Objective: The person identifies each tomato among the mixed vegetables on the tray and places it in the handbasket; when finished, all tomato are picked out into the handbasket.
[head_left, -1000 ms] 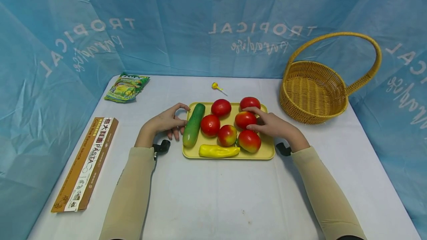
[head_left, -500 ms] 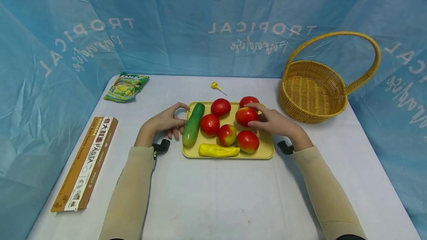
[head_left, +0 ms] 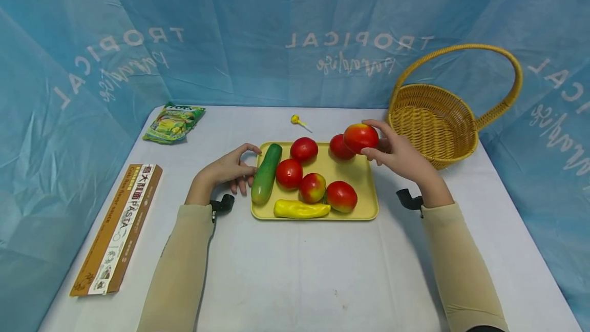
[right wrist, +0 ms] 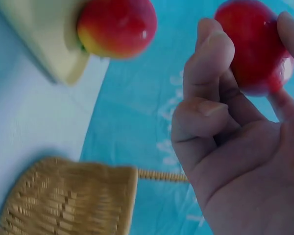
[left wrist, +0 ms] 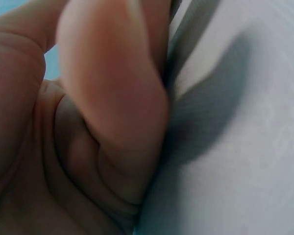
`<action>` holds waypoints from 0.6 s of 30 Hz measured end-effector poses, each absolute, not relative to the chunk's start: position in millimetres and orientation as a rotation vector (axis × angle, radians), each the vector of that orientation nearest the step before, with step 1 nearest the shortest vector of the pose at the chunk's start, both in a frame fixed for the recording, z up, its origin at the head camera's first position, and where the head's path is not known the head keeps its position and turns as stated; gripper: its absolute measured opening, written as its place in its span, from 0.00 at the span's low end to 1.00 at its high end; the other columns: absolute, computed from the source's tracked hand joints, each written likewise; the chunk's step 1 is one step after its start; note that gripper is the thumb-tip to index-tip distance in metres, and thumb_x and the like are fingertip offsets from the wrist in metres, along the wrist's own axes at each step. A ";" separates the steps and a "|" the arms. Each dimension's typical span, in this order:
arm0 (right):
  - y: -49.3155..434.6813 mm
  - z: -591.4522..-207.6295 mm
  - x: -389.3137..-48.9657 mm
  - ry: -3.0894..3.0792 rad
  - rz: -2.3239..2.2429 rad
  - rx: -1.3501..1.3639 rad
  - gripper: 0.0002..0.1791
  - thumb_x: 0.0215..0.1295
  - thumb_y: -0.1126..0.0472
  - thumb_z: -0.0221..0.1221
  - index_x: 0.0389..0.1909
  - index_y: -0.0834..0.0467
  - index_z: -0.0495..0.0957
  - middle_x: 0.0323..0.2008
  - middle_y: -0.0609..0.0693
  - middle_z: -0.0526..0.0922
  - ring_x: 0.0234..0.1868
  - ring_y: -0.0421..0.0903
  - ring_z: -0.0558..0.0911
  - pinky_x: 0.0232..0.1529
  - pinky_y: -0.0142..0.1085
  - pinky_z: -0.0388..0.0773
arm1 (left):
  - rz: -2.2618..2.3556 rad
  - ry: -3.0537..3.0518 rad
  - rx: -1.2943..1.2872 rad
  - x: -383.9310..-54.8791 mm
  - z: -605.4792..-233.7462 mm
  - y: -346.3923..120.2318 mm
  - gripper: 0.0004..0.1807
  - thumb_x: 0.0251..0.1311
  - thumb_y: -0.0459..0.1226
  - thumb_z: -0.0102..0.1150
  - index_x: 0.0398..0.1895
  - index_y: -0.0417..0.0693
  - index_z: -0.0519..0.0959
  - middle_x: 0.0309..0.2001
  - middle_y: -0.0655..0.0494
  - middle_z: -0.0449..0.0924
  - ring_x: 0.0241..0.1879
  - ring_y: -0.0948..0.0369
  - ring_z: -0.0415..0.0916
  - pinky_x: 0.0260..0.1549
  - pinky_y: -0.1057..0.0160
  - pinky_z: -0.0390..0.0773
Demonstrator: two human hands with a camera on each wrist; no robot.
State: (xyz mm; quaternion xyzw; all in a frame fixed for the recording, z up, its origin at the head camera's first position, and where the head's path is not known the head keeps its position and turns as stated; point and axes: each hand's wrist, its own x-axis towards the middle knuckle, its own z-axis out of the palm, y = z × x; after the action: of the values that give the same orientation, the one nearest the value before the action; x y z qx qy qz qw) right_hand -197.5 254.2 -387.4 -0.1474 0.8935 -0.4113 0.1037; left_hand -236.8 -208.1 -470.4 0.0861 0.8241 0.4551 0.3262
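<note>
My right hand pinches an oval red-and-yellow fruit between thumb and fingers, raised over the back right corner of the yellow tray. In the right wrist view this fruit looks glossy and mostly red. My left hand rests at the tray's left edge, fingers loosely bent beside a green cucumber. Only blurred fingers and white cloth fill the left wrist view. Several similar red fruits, one of them at the front right, lie on the tray behind a yellow pepper.
A wicker basket with a tall handle stands at the back right, close to my right hand. Behind the tray lies a yellow lollipop. On the left are a green snack bag and a long pasta box.
My right hand has lifted the red-and-yellow fruit from the tray's right side and moved it up and to the right. My left hand has stayed in place.
</note>
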 end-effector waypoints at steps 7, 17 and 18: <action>281.3 -382.4 -201.4 2.733 -1.312 -0.285 0.39 0.74 0.43 0.64 0.80 0.31 0.57 0.42 0.61 0.87 0.38 0.58 0.84 0.41 0.38 0.79 | 1.194 2.158 0.221 -237.0 -470.1 -208.6 0.32 0.74 0.43 0.59 0.76 0.61 0.57 0.30 0.47 0.87 0.18 0.56 0.84 0.19 0.63 0.83; 319.5 -388.2 -209.7 2.821 -1.381 -0.015 0.43 0.74 0.35 0.59 0.83 0.27 0.48 0.63 0.65 0.81 0.49 0.54 0.85 0.48 0.30 0.80 | 1.226 2.138 0.259 -237.1 -471.6 -208.4 0.31 0.76 0.42 0.57 0.75 0.60 0.57 0.29 0.46 0.87 0.17 0.56 0.85 0.18 0.62 0.83; 322.2 -389.5 -210.7 2.831 -1.391 0.000 0.43 0.75 0.35 0.58 0.83 0.28 0.48 0.63 0.65 0.81 0.50 0.54 0.85 0.47 0.29 0.80 | 1.227 2.138 0.258 -237.1 -471.8 -208.4 0.31 0.76 0.42 0.57 0.75 0.60 0.57 0.29 0.46 0.87 0.17 0.56 0.84 0.18 0.62 0.83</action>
State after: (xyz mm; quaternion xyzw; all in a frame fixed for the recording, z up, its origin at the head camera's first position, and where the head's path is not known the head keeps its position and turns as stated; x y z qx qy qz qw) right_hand -210.7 322.2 -389.5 0.0000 0.8975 -0.4411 -0.0063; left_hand -237.1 -208.4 -471.8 0.0985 0.8157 0.4679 0.3255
